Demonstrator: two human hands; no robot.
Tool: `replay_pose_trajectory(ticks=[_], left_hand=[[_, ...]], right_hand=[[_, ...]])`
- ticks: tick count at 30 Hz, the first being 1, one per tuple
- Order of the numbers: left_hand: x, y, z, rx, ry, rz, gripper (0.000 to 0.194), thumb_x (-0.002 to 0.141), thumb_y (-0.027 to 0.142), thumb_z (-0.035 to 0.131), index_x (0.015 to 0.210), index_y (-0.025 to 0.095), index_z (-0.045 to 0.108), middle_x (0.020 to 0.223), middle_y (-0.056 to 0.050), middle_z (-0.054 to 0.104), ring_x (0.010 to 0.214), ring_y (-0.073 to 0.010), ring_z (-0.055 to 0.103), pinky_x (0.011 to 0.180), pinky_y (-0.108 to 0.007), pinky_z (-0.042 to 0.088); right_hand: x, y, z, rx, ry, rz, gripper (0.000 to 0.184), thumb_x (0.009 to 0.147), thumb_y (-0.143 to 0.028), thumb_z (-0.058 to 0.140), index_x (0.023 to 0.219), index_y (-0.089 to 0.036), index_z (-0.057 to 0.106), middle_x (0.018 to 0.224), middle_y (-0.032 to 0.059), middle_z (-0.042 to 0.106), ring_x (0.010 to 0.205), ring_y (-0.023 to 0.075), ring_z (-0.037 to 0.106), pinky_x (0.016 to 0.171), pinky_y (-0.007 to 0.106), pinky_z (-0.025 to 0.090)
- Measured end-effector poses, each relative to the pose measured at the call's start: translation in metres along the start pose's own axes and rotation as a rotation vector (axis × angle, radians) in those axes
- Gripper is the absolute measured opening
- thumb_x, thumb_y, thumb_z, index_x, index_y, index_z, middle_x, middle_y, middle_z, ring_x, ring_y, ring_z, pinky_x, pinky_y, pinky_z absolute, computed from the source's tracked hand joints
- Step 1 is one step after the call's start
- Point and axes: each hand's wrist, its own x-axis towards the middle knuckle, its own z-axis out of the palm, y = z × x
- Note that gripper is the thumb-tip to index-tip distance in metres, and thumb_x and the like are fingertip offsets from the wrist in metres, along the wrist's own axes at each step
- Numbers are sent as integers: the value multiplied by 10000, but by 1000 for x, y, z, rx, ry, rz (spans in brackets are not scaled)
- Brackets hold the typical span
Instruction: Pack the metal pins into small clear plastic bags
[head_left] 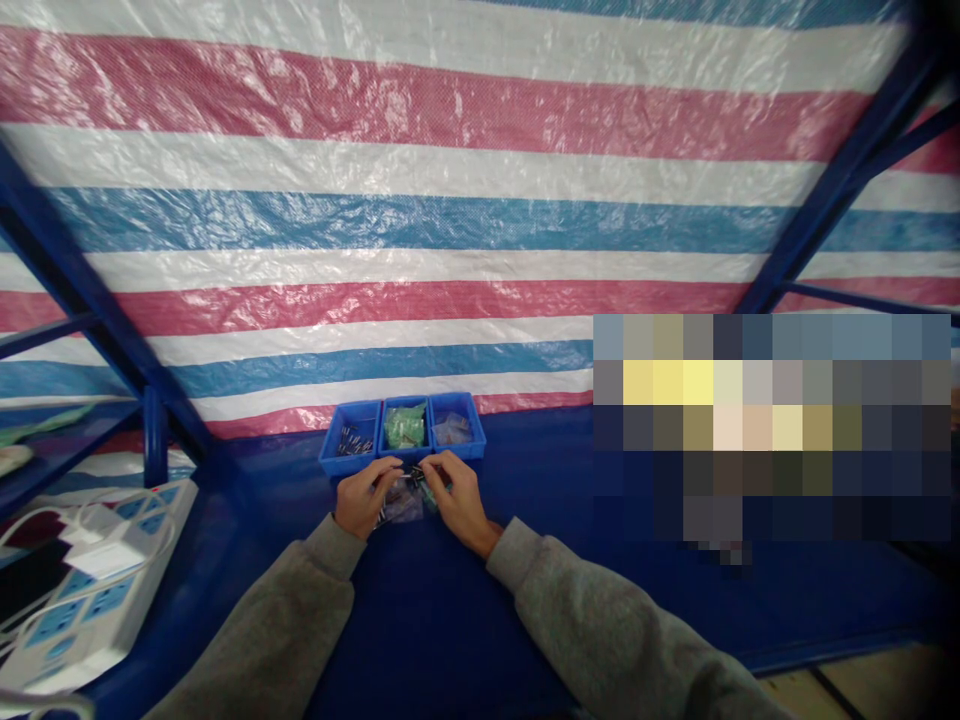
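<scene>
Just in front of three small blue bins, my left hand (365, 497) and my right hand (457, 497) are close together, thumbs and fingers pinched. A thin pale piece (406, 476) shows at my left fingertips. Small dark pieces (417, 474) are by my right fingertips; what that hand grips is too small to name. Beneath the hands lies a clear plastic bag (406, 503) on the blue tabletop (427, 610). Small dark and silver pieces (354, 440) fill part of the left bin (328, 462). Green packets (405, 427) are in the middle bin, clear bags (452, 430) in the right one.
A white power strip (142, 590) with plugs and cables stands at the left. Blue metal frame posts (806, 215) rise on both sides, with a striped plastic sheet (450, 220) behind. A pixelated patch hides the right side of the table.
</scene>
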Motion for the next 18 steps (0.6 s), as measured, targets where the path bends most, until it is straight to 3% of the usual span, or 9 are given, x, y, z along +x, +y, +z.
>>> replay_pose_trajectory(ticks=[4, 18], left_hand=[[-1, 2, 0, -28, -36, -46, 138, 828, 290, 536, 850, 171, 603, 622, 31, 658, 523, -88, 618, 557, -163, 479], [0, 5, -1, -37, -44, -35, 146, 835, 291, 515, 786, 183, 601, 586, 30, 653, 525, -93, 620, 554, -165, 472]], right_hand=[[0, 2, 1, 11, -49, -31, 180, 877, -268, 478, 889, -182, 636, 765, 23, 576, 664, 127, 519, 622, 232, 406], [-2, 4, 3, 49, -122, -73, 148, 850, -284, 532, 860, -187, 644, 744, 22, 557, 654, 129, 510, 604, 233, 411]])
